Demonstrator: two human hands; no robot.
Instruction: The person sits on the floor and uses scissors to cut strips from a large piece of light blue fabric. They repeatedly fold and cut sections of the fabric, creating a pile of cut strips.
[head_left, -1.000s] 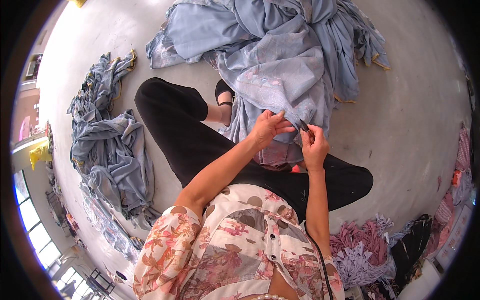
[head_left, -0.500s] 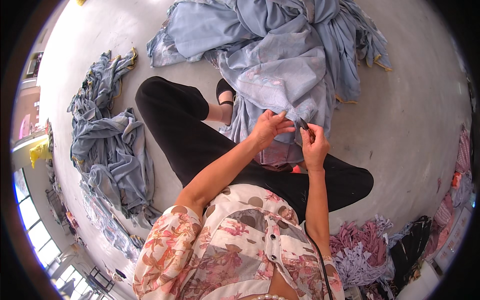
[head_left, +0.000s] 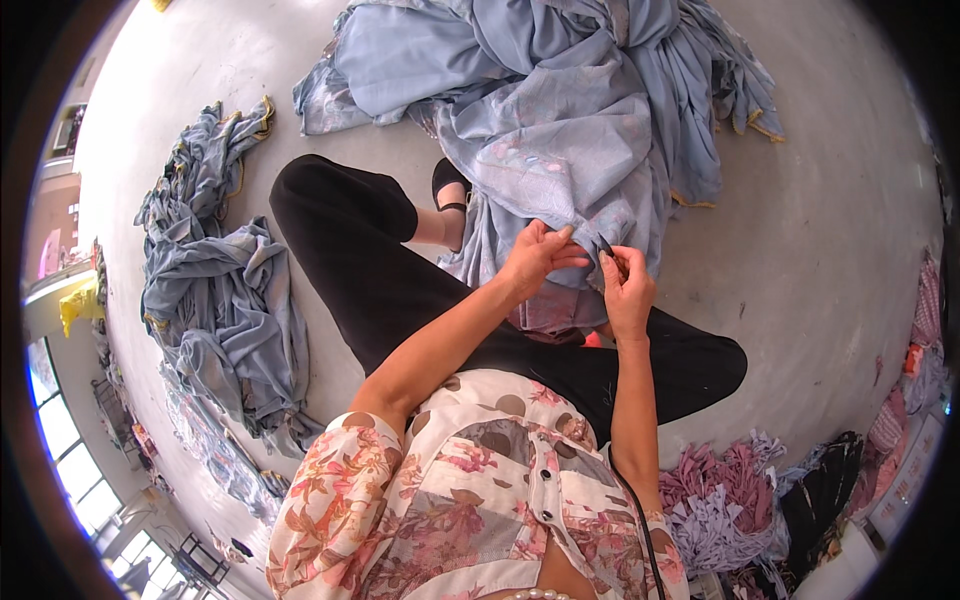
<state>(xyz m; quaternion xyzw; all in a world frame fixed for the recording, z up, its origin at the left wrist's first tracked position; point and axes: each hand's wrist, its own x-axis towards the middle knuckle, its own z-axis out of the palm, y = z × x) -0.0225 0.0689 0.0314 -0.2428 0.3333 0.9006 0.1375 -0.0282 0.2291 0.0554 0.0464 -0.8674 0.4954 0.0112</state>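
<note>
Floor: smooth pale grey concrete point(head_left: 820, 300), bare in patches, a few small dark specks to the right of the legs. The person sits directly on it, black trousers point(head_left: 370, 260) stretched forward, one foot in a black strapped shoe point(head_left: 450, 185) poking out beside the cloth.

Light-blue garment pile point(head_left: 590, 110): large heap directly ahead, spread across the upper middle of the view, some edges trimmed in yellow. A fold of it, with a faint pale pattern, drapes down over the lap and reaches the hands.

Left hand point(head_left: 535, 262): fingers pressed together, thumb and fingertips pinching the edge of that blue fold and holding it taut.

Right hand point(head_left: 625, 290): fingers curled closed around a small dark tool point(head_left: 605, 247); its tip sticks up just beside the pinched edge. Kind of tool cannot be told; too small. The two hands are close together, nearly touching, above the right thigh.

Second blue cloth heap point(head_left: 215, 300): lies on the floor to the person's left, well apart from the main pile, crumpled, same yellow trim in places.

Lower right: a mound of pink and lilac fabric scraps point(head_left: 725, 495) next to the hip, with dark cloth point(head_left: 815, 500) beside it.

Room: windows point(head_left: 60, 460) along the far left rim, bright daylight coming through; a yellow object point(head_left: 78, 300) near them. Details at the rim are bent and blurred.

Person wears a floral short-sleeved blouse point(head_left: 460, 500).
</note>
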